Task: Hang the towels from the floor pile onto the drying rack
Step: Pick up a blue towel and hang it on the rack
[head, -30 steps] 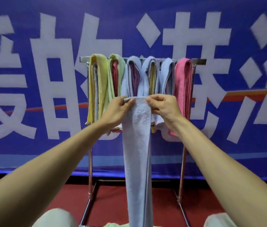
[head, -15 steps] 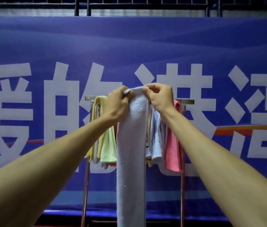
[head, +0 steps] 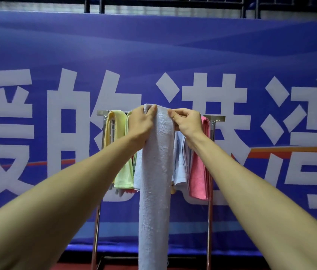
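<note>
A long pale lavender towel (head: 156,182) hangs straight down from both my hands at the height of the rack's top bar. My left hand (head: 141,123) grips its upper left corner, and my right hand (head: 187,123) pinches the upper right corner. Behind them stands the metal drying rack (head: 215,118), with several towels hung over it: a yellow towel (head: 112,129) at the left, a light green towel (head: 124,172), pale blue towels (head: 181,162) and a pink towel (head: 199,168) at the right. The floor pile is out of view.
A large blue banner (head: 251,55) with white characters fills the wall behind the rack. A dark railing (head: 173,2) runs along the top. A strip of red floor (head: 114,266) shows between the rack's legs at the bottom.
Both hands have lifted the lavender towel from below the rack's top bar up to its level. The view has tilted upward, so the floor has mostly left the frame.
</note>
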